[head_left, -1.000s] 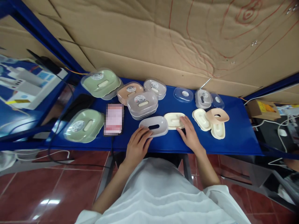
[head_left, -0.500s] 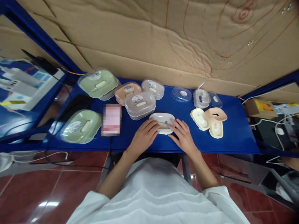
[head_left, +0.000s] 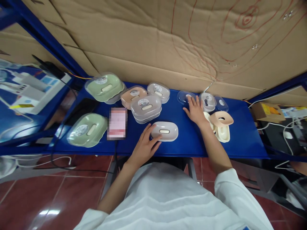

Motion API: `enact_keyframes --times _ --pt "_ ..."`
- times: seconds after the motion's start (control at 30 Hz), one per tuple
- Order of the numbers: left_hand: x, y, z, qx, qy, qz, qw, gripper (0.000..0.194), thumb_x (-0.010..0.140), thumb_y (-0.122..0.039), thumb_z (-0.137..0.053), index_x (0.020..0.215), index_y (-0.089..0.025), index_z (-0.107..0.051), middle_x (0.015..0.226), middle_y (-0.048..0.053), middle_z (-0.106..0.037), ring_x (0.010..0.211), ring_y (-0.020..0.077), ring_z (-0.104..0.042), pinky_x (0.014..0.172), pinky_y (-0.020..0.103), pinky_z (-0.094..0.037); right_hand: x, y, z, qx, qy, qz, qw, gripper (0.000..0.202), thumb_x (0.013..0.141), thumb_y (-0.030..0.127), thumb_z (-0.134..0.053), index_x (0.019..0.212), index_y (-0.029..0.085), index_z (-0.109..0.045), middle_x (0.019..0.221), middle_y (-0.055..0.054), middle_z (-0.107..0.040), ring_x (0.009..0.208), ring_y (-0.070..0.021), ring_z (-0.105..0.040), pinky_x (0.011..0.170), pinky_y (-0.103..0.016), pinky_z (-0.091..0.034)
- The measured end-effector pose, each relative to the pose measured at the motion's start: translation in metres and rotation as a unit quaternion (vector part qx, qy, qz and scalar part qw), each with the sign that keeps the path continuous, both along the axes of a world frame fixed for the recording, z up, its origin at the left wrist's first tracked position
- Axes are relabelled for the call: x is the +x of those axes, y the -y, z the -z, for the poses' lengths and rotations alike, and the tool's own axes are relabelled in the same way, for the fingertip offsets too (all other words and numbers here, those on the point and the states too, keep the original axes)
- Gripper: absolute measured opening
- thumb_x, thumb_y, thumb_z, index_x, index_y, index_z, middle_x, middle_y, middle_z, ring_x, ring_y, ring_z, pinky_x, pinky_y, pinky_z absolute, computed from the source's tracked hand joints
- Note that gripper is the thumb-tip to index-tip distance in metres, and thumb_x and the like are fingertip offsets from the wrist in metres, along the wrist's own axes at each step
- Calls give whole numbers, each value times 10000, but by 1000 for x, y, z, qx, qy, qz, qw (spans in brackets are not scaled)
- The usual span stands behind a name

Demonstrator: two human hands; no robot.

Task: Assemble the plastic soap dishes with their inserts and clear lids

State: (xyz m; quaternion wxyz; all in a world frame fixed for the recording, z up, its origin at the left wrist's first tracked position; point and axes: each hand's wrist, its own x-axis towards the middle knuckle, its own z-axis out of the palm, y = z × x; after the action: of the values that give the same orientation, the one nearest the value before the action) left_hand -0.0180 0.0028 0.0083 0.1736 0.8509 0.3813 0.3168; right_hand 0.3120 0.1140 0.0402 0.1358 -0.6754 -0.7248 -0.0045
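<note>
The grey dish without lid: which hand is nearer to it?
Left. The left hand is at the left end of the grey dish; the right hand is farther back and right, at a clear lid.

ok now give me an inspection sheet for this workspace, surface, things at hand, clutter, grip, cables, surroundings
Surface: blue tabletop, glossy.
Things at hand: pale grey cover with a cream strip showing in its slot; clear lid towards the back.
Clutter: lidded green boxes, a lidded peach box and a device with a blurred screen to the left; peach cover and cream trays to the right.
Grip: left hand at the grey cover's left end, fingers spread; right hand open at the clear lid, contact unclear.
Cables: black cable runs from the device towards the front edge.
Surroundings: cardboard sheet with red lines behind; red tiled floor below.
</note>
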Motion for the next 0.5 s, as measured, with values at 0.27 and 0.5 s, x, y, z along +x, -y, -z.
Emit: enact_keyframes --times 0.27,0.5 --pt "-4 2 3 -123 53 -33 990 410 998 -269 -707 1398 -275 -616 1711 144 -334 1536 325 -468 1222 534 -485 -14 65 2 5 -155 -104 982 561 1016 513 -643 1511 256 -588 1409 -148 -550 1327 -314 -606 1166 -516 -513" --pt "8 -10 1 -158 93 -12 983 917 937 -297 -796 1679 -338 -258 1632 143 -470 1529 314 -470 1264 525 -418 -64 126 -8 -49 -86 -258 961 595 1087 394 -554 1659 348 -398 1714 -83 -404 1635 -324 -285 1310 -608 -340"
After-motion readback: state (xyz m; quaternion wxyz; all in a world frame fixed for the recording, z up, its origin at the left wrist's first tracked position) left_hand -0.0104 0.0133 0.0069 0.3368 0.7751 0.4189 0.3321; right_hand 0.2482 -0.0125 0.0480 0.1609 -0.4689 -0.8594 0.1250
